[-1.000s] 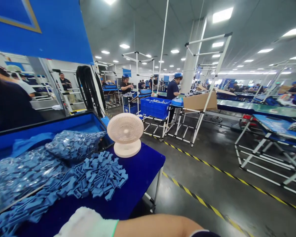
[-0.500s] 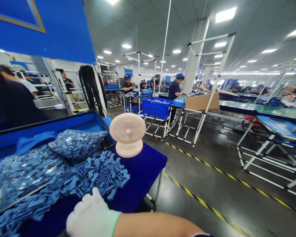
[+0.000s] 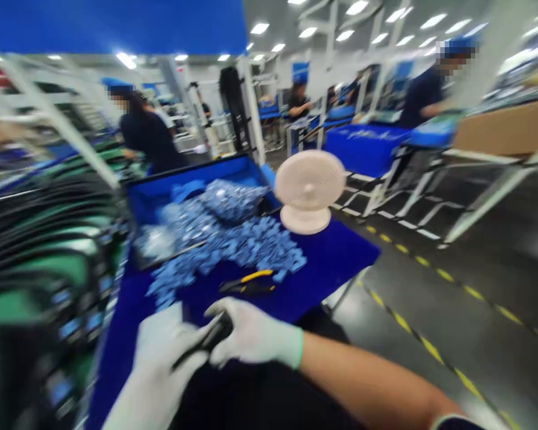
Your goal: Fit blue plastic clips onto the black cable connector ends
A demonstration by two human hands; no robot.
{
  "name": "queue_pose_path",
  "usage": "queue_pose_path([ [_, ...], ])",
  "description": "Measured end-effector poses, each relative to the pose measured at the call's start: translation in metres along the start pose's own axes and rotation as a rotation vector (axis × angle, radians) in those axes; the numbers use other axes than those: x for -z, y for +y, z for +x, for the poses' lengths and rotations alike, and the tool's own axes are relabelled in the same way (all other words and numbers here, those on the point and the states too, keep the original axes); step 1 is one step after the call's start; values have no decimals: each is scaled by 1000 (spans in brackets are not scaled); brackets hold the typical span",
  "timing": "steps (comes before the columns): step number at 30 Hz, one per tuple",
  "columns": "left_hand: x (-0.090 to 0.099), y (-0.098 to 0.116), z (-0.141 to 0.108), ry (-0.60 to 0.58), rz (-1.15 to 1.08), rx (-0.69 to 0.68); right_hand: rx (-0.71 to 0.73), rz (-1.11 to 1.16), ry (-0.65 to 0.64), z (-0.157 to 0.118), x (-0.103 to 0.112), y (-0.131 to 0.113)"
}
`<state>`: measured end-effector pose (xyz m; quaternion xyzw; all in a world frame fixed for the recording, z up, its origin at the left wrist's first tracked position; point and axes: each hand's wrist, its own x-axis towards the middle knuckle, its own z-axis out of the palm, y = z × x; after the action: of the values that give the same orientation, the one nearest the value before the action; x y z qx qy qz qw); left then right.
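Fingers curled, the left hand (image 3: 168, 352) and right hand (image 3: 246, 334) grip one black object (image 3: 216, 335) (blurred) by the near edge of the surface (image 3: 327, 257). Beyond: one yellow-and-black tool (image 3: 251, 282), one fan (image 3: 310, 185), uncountable blue pieces (image 3: 255, 245).

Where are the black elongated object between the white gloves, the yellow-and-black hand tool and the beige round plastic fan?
Black elongated object (image 3: 220, 332): head view, thicker end.
Yellow-and-black hand tool (image 3: 256, 275): head view, yellow handle.
Beige round plastic fan (image 3: 308, 187): head view, centre of its round front.
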<state>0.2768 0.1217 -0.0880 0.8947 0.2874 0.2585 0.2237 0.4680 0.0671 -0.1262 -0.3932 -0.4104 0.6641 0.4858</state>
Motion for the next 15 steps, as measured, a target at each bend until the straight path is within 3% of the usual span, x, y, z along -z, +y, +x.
queue_pose_path([
  [2,5,4,-24,-136,-6,127,-5,77,-68,3,-1,10],
  [3,4,8,-30,-139,-5,202,-16,114,-109,4,-1,14],
  [6,-7,23,-33,-14,-18,440,-41,119,-144,4,-3,18],
  [8,-13,30,-32,23,-55,517,-40,85,-118,1,-6,15],
  [12,-13,30,-34,49,-27,407,-40,43,-127,-5,-10,9],
  [15,-7,20,-35,-21,13,252,-43,31,-158,-8,-10,4],
])
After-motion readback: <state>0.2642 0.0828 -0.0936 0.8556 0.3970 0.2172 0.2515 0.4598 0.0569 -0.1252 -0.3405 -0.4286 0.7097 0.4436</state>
